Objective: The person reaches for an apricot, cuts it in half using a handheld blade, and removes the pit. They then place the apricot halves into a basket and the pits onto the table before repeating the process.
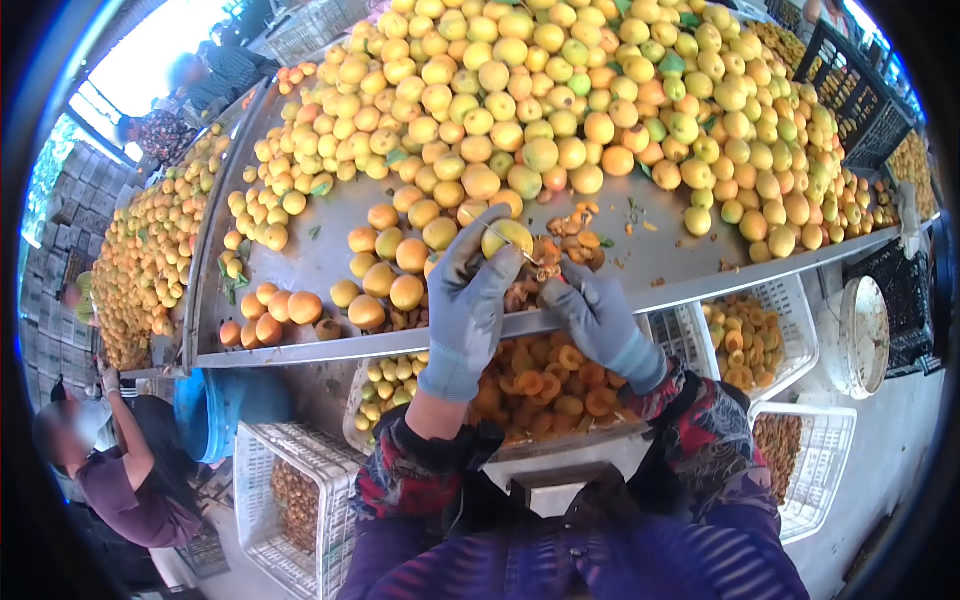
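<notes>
My left hand, in a grey-blue glove, is closed around a yellow fruit just above the metal table's front edge. A thin, light-coloured strip crosses that fruit. Close on its right, my right hand, gloved the same way, has its fingers bent together near some orange fruit scraps; what its fingertips hold, if anything, I cannot make out. Whole yellow-orange fruits lie heaped on the metal table. Below my hands, a container holds halved orange fruits.
White crates stand below on both sides, some holding pits or fruit. A blue barrel is at lower left, a white bucket at right, a black crate at upper right. A person in a dark shirt is at lower left.
</notes>
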`<state>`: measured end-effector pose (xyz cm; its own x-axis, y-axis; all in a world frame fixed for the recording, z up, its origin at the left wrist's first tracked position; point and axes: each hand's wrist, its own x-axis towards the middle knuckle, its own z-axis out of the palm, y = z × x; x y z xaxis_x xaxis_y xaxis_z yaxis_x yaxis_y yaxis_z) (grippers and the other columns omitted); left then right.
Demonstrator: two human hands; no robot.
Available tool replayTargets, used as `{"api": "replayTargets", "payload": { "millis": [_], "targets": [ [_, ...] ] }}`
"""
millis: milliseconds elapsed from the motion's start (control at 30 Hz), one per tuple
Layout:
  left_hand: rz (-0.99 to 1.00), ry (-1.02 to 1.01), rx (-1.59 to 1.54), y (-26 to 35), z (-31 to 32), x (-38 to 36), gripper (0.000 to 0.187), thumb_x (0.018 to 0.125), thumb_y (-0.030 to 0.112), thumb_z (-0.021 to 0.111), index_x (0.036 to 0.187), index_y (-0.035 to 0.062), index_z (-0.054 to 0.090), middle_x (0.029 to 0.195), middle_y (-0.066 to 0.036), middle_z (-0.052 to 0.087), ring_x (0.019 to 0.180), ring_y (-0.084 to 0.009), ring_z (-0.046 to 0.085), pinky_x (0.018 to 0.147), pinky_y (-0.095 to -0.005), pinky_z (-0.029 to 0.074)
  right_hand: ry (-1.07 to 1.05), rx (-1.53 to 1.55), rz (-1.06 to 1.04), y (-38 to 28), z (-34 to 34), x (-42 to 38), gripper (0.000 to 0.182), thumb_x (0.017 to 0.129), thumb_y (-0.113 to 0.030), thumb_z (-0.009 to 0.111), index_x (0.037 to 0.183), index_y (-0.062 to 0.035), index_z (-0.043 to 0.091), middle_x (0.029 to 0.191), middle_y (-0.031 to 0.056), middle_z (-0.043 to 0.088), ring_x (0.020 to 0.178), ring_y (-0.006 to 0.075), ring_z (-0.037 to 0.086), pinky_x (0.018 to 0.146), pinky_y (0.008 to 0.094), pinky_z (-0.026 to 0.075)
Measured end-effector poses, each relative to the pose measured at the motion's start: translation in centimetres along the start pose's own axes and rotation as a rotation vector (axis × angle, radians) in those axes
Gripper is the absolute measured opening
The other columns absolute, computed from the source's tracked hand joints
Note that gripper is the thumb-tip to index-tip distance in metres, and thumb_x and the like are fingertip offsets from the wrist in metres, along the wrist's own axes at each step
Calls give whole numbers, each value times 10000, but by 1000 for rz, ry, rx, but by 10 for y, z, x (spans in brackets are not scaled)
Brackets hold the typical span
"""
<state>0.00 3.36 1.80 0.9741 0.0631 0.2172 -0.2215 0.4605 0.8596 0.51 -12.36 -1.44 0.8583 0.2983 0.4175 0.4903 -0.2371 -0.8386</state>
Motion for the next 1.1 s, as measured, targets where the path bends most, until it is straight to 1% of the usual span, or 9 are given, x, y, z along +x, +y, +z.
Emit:
{"api": "replayTargets", "payload": {
  "millis": [67,100,167,333,467,700,867,1033,1100],
  "targets": [
    [-63,0,-194,3,2,-1,398,897,30,568,1280,-30,476,1079,-56,606,961,-109,588,825,-231,490,-112,281,152,3,0,-2,318,946,-319,521,884,-8,529,579,90,529,524,182,545,474,309,382],
    [-51,-4,-194,3,2,0,398,897,30,568,1280,-30,476,1079,-56,606,961,-109,588,825,-231,490,-114,277,139,0,-2,-4,318,946,-319,521,884,-8,529,579,90,529,524,182,545,474,309,382],
    [-91,34,-254,0,0,1,420,900,53,576,1296,-26,459,1086,-45,600,964,-116,590,829,-239,494,-1,708,267,-12,-8,-7,316,953,-332,511,894,-24,548,606,11,531,515,66,467,459,245,337],
    [58,-152,204,-18,12,-8,395,914,149,580,1271,7,488,1047,-62,585,925,-160,551,797,-247,448,46,633,234,-21,-22,8,336,936,-234,563,1169,6,522,926,-20,558,737,9,440,645,153,365],
    [374,-210,701,-13,20,-6,368,931,152,517,1267,7,486,972,-159,567,842,-274,546,738,-316,447,155,658,123,-10,-10,11,322,933,-208,566,1168,4,508,1035,9,554,922,61,485,818,218,418],
    [487,-153,723,-16,25,-7,322,950,122,469,1232,-28,504,1042,-149,599,916,-270,546,830,-324,437,205,683,194,-17,-2,11,303,936,-205,563,1160,-6,521,1013,7,565,896,53,501,788,209,433],
    [462,-101,812,-18,20,-10,311,942,88,437,1220,-34,507,1019,-167,603,875,-234,568,794,-311,451,102,700,274,-14,-1,11,249,932,-167,565,1108,9,553,932,-10,587,828,39,516,745,204,444],
    [144,-5,594,-10,25,-17,284,967,107,410,1184,-38,522,933,-103,611,834,-111,542,772,-253,445,213,561,282,-25,7,9,206,918,-124,575,1073,13,569,887,-24,585,789,31,508,694,190,437],
    [135,14,526,-25,21,-15,278,957,116,439,1177,-32,524,915,-130,618,818,-175,572,742,-274,456,219,532,330,-23,7,8,198,914,-109,578,1069,15,573,869,-29,585,773,31,506,674,186,435]
  ]
}}
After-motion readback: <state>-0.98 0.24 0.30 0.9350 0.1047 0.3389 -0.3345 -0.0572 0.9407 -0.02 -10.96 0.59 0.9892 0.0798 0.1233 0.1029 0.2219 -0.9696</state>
